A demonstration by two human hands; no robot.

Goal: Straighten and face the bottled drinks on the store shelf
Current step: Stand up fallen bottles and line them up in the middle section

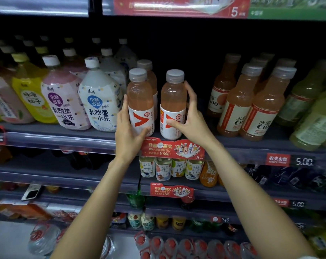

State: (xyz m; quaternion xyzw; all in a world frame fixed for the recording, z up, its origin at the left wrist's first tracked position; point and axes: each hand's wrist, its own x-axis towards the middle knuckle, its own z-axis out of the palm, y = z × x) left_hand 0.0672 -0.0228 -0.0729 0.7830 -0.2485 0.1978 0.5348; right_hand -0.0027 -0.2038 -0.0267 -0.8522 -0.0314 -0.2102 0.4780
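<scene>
Store cooler, eye-level shelf (233, 144). Two pink-drink bottles with grey caps and white labels bearing a red arrow mark stand at the front edge, a narrow gap between them. Left hand (129, 131) wraps the left pink bottle (140, 101) low on its label, fingers up the far side, thumb across the front. Right hand (188, 118) curls round the right pink bottle (173, 103), fingers up its right flank, thumb pressed on the label. Both bottles upright. The right one's label looks turned slightly off, arrow mark partly round to the left, while the left one shows its arrow nearly square to the aisle; likely the grips are low so each bottle can be twisted on its base without lifting. A third like bottle (148, 71) stands directly behind the left one. To the left, a row of fat white-capped yogurt-drink bottles (100, 101) leans slightly; to the right, orange-labelled C100 bottles (261, 107) stand well apart from the pair, leaving a dark gap on the shelf. A red promo tag (172, 149) hangs on the shelf rail just below the hands. Judgement: facing step in hand, right bottle needs a small turn yet.
</scene>
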